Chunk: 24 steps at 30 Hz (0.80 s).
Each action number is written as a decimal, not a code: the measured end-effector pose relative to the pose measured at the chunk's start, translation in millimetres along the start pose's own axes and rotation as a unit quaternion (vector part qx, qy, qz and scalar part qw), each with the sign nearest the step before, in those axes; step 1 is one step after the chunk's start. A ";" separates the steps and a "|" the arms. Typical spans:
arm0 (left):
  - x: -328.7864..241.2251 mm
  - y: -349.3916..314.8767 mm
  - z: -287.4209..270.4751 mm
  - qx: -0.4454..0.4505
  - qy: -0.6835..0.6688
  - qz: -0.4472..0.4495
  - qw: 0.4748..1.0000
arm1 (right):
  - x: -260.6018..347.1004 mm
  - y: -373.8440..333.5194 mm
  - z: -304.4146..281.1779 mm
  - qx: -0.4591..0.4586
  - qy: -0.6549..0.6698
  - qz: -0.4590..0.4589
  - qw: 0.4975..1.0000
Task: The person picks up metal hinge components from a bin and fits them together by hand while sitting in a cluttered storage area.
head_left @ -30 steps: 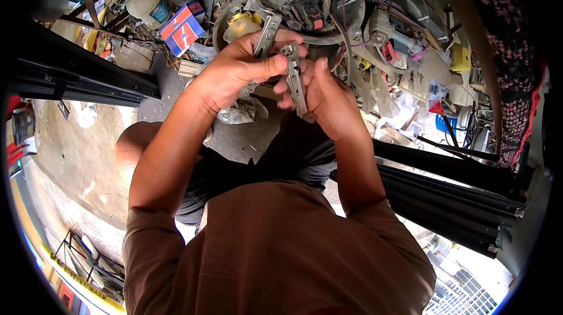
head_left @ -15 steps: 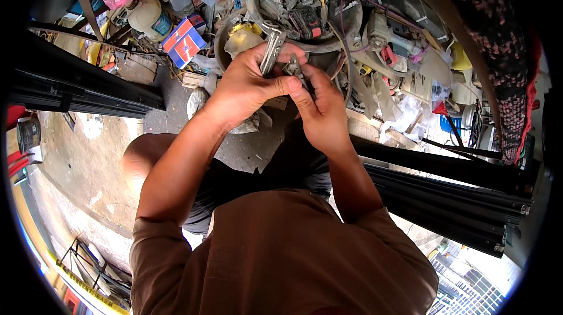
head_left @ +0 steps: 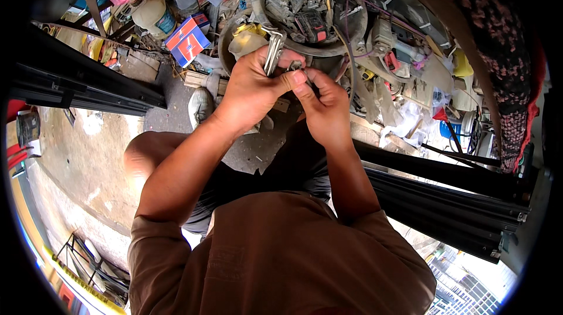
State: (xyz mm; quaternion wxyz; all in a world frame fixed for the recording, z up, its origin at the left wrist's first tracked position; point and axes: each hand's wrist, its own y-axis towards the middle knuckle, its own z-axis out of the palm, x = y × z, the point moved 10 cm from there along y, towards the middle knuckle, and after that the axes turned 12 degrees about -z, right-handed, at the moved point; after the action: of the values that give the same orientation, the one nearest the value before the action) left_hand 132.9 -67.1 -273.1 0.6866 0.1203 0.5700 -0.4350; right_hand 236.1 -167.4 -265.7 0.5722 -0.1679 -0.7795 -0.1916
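- Left hand (head_left: 247, 89): closed around a grooved metal fitting (head_left: 274, 52), which projects beyond thumb and forefinger.
- Right hand (head_left: 325, 109): pinched on a second metal part (head_left: 295, 65), mostly hidden where both hands' fingertips meet.
- Step, as judged: close two-handed working of the parts; the next move calls for a steady left grip.
- Pose: wrists apart, thumbs uppermost.

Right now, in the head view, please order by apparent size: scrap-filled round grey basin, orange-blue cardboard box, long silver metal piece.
Round grey basin
Orange-blue cardboard box
Long silver metal piece, partly hidden
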 end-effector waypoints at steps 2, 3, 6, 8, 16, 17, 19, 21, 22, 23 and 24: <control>3.5 1.5 -4.1 -0.007 -0.011 -0.003 1.000 | 4.3 2.4 1.8 0.004 -0.022 -0.015 1.000; 4.9 3.3 -5.9 -0.007 -0.022 -0.002 1.000 | 7.7 5.7 2.9 0.004 -0.036 -0.038 0.999; 6.6 6.2 -13.3 -0.016 -0.056 -0.041 0.997 | 2.9 12.0 6.6 0.035 -0.025 -0.028 0.999; 18.5 12.6 -30.4 -0.042 -0.091 -0.107 0.989 | 4.4 16.8 -0.3 0.082 -0.076 0.002 0.994; 14.6 21.5 -50.8 -0.076 -0.176 -0.112 0.975 | -23.0 11.8 -9.1 0.068 0.106 0.109 0.986; 15.8 21.7 -50.8 -0.077 -0.176 -0.113 0.975 | -27.8 9.9 -7.2 0.064 0.105 0.108 0.987; 17.7 22.3 -51.9 -0.076 -0.174 -0.116 0.975 | -23.5 9.8 -2.4 0.080 0.060 0.075 0.992; 20.2 21.9 -53.4 -0.083 -0.167 -0.116 0.976 | -6.3 9.6 4.5 0.118 -0.029 0.013 0.993; 21.8 21.7 -54.2 -0.089 -0.160 -0.116 0.976 | 0.0 10.0 6.1 0.097 -0.041 -0.016 0.994; 22.6 21.4 -55.1 -0.096 -0.154 -0.115 0.977 | -6.9 7.8 8.3 0.105 -0.034 0.019 0.994; 22.9 21.0 -53.1 -0.090 -0.151 -0.119 0.977 | -13.1 6.2 10.3 0.114 -0.027 0.053 0.992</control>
State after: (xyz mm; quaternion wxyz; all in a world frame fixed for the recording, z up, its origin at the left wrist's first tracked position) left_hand 111.7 -30.1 -317.4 0.7158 -0.0777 0.5069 -0.4740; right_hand 234.3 -157.5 -280.4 0.5760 -0.1475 -0.8013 -0.0667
